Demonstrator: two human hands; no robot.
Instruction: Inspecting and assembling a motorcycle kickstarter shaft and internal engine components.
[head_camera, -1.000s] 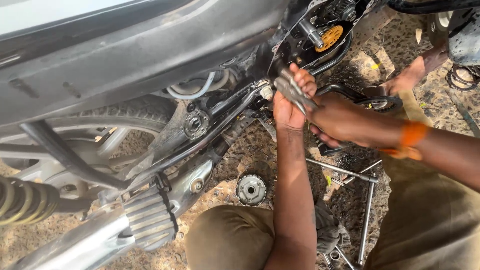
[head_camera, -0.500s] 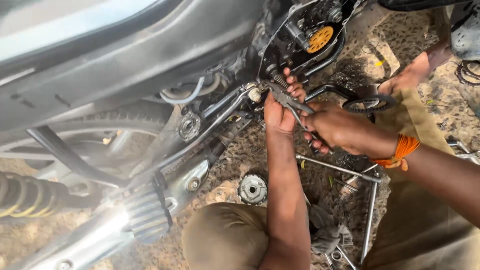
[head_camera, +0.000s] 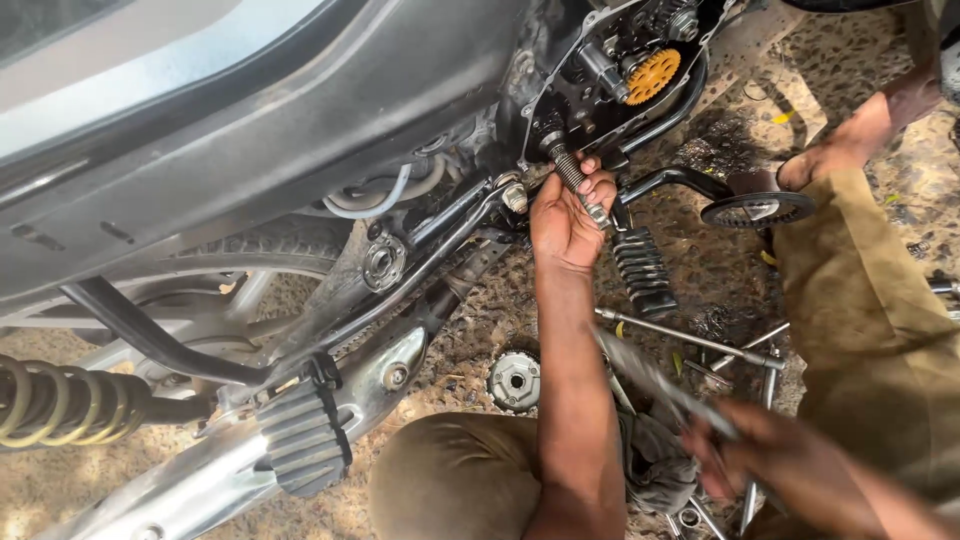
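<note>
Left hand (head_camera: 565, 225): raised to the open engine case (head_camera: 600, 75) of the motorcycle; fingers (head_camera: 598, 185) curled round a threaded metal shaft (head_camera: 572, 170) that sticks out of the case at a slant, thumb side toward the frame.

Right hand (head_camera: 775, 460): low at the lower right, blurred; fingers closed on a long grey metal tool (head_camera: 650, 378) that points up and left, its tip near the left forearm. What kind of tool cannot be told through the blur.

Shaft: at the lower edge of the engine case, just left of the ribbed black footpeg (head_camera: 643, 272), which hangs below the left hand.

Orange gear (head_camera: 652, 75): inside the open case, above and right of the shaft.

Round metal part with toothed rim (head_camera: 513, 380): lying on the sandy ground (head_camera: 480, 330), just left of the left forearm.

Long steel rod (head_camera: 690, 340): on the ground, running from beside the forearm toward the right.

Dark disc (head_camera: 757, 210): on the ground right of the footpeg, beside a bare foot (head_camera: 815, 160).

Rear footpeg, ribbed (head_camera: 300, 440): at lower left, above the exhaust pipe (head_camera: 190, 490).

Yellowish coil spring (head_camera: 60, 405): far left edge.

Knees in olive-brown trousers (head_camera: 455, 480): bottom centre and right.
</note>
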